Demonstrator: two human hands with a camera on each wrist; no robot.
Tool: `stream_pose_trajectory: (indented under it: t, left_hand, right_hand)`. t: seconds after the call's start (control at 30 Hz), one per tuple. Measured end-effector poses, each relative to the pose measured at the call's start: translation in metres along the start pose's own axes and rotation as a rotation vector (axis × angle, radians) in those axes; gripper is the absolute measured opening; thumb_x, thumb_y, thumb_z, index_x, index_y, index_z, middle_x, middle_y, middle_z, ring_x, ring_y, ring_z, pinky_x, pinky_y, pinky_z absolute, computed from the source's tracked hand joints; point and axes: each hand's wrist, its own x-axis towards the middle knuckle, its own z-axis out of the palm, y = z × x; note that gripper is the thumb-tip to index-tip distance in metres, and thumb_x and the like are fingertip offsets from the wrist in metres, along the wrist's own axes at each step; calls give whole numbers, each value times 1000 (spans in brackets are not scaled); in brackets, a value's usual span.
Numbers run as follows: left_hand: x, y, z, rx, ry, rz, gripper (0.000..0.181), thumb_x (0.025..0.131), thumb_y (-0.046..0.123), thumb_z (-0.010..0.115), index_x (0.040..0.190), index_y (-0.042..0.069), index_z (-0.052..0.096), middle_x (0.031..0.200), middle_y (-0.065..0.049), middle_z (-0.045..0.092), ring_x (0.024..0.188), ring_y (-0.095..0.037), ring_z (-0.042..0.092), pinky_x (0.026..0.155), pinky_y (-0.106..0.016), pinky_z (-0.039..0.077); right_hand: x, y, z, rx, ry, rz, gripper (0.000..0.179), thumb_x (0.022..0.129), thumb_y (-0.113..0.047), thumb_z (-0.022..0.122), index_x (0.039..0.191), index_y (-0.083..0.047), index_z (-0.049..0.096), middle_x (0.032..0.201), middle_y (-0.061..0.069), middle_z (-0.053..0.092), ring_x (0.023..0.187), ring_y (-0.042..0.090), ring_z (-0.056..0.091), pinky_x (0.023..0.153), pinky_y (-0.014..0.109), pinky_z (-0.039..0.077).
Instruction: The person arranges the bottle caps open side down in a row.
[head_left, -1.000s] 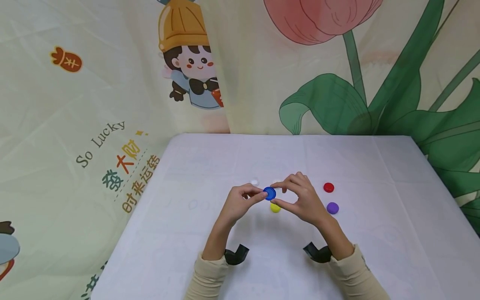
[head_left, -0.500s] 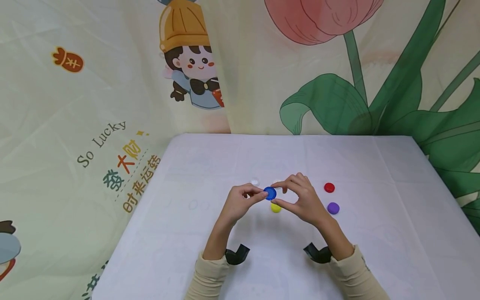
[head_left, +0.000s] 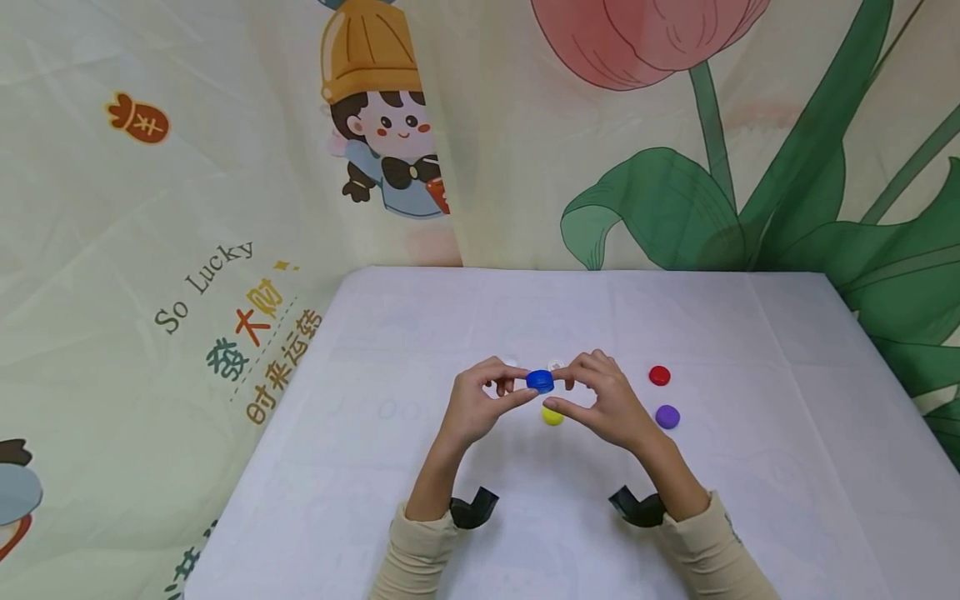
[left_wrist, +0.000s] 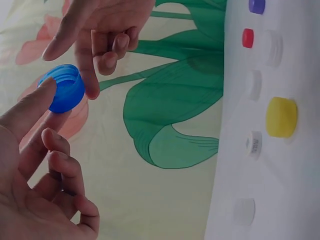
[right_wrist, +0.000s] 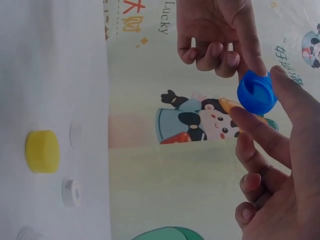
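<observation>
My left hand [head_left: 480, 393] pinches a blue bottle cap [head_left: 540, 382] between thumb and index finger, holding it up over the table. Its hollow, threaded inside shows in the left wrist view, where the left thumb [left_wrist: 37, 100] presses on the cap's rim. Opposite it, my right hand [head_left: 602, 398] has thumb and index finger spread around the cap's other side. The right index fingertip is right at the cap's edge, and the right thumb stands apart from it. A yellow cap [head_left: 552, 416] lies on the table just below, partly covered by the right thumb in the head view.
On the white tablecloth [head_left: 420, 517], a red cap [head_left: 660, 376] and a purple cap [head_left: 667, 417] lie right of the right hand. Several white or clear caps lie behind the hands, one a small printed white cap [left_wrist: 254, 145]. A printed curtain [head_left: 510, 167] hangs behind the table.
The blue cap has tipped in the left fingers, from its round face showing to its side showing. The left hand has shifted slightly upward; the right hand has hardly moved.
</observation>
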Motion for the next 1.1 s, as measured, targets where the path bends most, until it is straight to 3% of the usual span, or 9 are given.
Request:
stream_pose_trajectory:
  t: [0.23, 0.47, 0.73, 0.9, 1.1]
  left_hand:
    - [1, 1, 0, 72, 21, 144, 26, 72, 30, 74, 94, 16, 72, 70, 2, 52, 66, -17, 45, 58, -32, 39]
    - [4, 5, 1, 167, 26, 238, 25, 72, 27, 75, 94, 17, 72, 71, -1, 54, 66, -12, 45, 61, -26, 34]
    - [2, 26, 0, 176, 30, 222, 24, 68, 10, 77, 92, 6, 72, 70, -5, 53, 65, -25, 47, 64, -26, 30]
    - [5, 8, 4, 177, 23, 212, 30, 66, 14, 79, 95, 9, 71, 71, -2, 52, 65, -24, 46, 61, -26, 31]
    - [7, 0, 4, 168, 13, 203, 39, 69, 27, 77, 105, 17, 67, 72, 4, 50, 64, -14, 45, 57, -24, 35]
  right_hand:
    - [2, 0, -1, 22, -9, 9, 28, 77, -37, 69, 97, -18, 70, 78, -9, 53, 79, 6, 42, 65, 28, 40]
    - [4, 1, -3, 68, -15, 20, 20, 80, -31, 67, 95, -18, 70, 78, -13, 52, 79, 7, 42, 62, 27, 41]
    - [6, 3, -3, 91, -14, 30, 20, 79, -32, 67, 94, -20, 69, 78, -14, 52, 77, 8, 42, 61, 27, 41]
    - [7, 6, -3, 78, -9, 22, 23, 78, -34, 67, 96, -19, 69, 79, -13, 52, 78, 7, 42, 61, 26, 42]
    - [8, 7, -3, 73, 10, 18, 29, 76, -34, 70, 100, -17, 68, 78, -7, 54, 77, 8, 43, 61, 26, 41]
